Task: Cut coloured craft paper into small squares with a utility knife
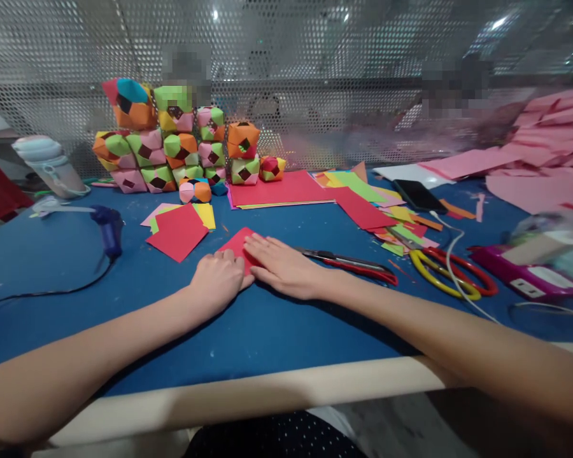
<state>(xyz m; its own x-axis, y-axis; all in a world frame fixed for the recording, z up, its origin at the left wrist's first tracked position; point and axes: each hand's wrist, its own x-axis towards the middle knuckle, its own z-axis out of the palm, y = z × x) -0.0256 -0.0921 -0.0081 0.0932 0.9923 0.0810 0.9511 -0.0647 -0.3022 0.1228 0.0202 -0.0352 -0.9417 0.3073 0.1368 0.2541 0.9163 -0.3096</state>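
Observation:
A small piece of red paper (241, 238) lies on the blue tabletop in front of me, largely covered by my hands. My left hand (218, 280) presses on its left side with curled fingers, the thumb pointing toward my other hand. Flat across the paper's right side rests my right hand (286, 267), its fingers stretched out. Whether the paper is folded under them I cannot tell. Just beyond the right hand lies a box cutter (358, 266) with a red and black handle. A stack of square papers (179, 234), red on top, sits to the left.
Folded paper cubes (146, 147) stand stacked at the back left, near a bottle (52, 166) and a blue glue gun (109, 232). Larger red sheets (281, 189) lie behind. Scissors (446, 273), a phone (417, 195), a cable, a magenta box (525, 270) and pink paper (549, 146) occupy the right.

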